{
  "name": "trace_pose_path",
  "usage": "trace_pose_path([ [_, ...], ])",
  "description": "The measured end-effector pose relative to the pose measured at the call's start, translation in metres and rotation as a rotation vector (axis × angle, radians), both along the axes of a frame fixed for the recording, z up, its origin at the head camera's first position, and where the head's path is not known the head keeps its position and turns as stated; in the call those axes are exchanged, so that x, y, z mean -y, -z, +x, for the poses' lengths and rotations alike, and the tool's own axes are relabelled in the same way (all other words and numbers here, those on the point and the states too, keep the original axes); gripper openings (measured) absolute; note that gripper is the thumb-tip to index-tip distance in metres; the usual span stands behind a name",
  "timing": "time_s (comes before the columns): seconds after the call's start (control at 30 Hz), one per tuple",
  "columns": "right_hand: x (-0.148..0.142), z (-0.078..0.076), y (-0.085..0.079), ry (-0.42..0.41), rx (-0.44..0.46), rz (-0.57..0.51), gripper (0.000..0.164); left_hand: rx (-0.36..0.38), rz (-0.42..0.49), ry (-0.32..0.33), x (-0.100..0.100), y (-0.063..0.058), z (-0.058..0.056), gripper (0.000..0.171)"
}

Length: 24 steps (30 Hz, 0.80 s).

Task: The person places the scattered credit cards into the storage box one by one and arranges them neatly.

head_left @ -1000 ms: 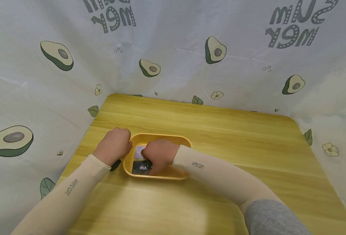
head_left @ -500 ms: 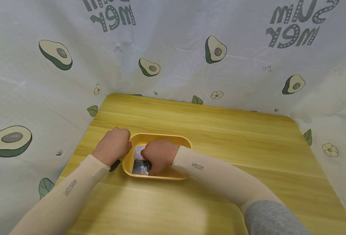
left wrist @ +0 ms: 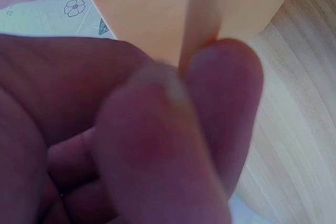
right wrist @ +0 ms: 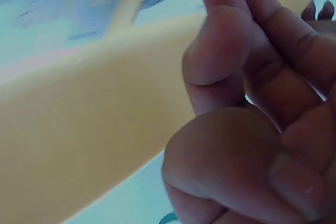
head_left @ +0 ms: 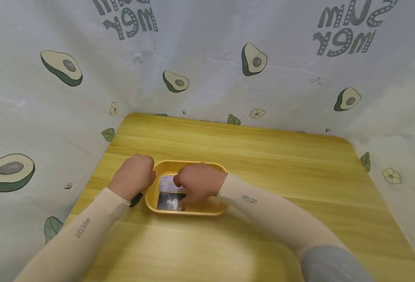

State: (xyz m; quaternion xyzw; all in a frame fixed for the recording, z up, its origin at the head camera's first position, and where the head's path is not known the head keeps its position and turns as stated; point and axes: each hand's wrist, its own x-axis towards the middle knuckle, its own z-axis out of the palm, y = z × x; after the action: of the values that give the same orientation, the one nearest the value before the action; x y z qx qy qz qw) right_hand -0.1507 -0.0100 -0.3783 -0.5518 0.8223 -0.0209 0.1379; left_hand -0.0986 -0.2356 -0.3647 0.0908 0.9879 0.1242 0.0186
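A yellow plastic tray (head_left: 193, 214) stands on the table, with two cards lying side by side at its left end. One is a light purple card (head_left: 166, 184); nearer me is a black card (head_left: 165, 200) marked "Vip". With thumb and finger my left hand (head_left: 132, 178) pinches the tray's left rim, as the left wrist view shows close up on the tray wall (left wrist: 142, 3). Over the middle of the tray hovers my right hand (head_left: 201, 182), thumb and fingers apart and loosely bent. Nothing shows between the right fingers (right wrist: 220, 45). That hand covers part of the tray floor.
The tray sits toward the left of a yellow wood-grain table (head_left: 264, 168). Behind and beside the table hangs a white curtain (head_left: 207, 47) printed with avocados and leaves.
My right hand has lifted and shifted slightly right, its thumb and fingers spreading apart, so more of both cards shows. The left hand keeps its grip on the rim.
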Motion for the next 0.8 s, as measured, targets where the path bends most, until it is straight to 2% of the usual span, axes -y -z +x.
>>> trace_pose_path([
  [0.23, -0.047, 0.000, -0.009, 0.066, -0.055, -0.052, 0.044, 0.010, 0.007, -0.001, -0.002, -0.002, 0.000, 0.029],
  [0.37, -0.076, 0.001, -0.017, 0.128, -0.064, -0.106, 0.044, 0.028, 0.012, -0.009, -0.002, -0.004, 0.002, 0.029],
  [0.5, -0.107, 0.003, -0.023, 0.194, -0.111, -0.141, 0.043, 0.038, 0.016, -0.015, -0.004, -0.005, 0.004, 0.030],
  [0.63, -0.141, 0.009, -0.030, 0.286, -0.137, -0.160, 0.045, 0.040, 0.016, -0.012, -0.004, -0.004, 0.005, 0.028],
  [0.8, -0.186, 0.022, -0.030, 0.409, -0.137, -0.143, 0.053, 0.016, 0.010, -0.004, -0.004, -0.003, 0.004, 0.026],
])
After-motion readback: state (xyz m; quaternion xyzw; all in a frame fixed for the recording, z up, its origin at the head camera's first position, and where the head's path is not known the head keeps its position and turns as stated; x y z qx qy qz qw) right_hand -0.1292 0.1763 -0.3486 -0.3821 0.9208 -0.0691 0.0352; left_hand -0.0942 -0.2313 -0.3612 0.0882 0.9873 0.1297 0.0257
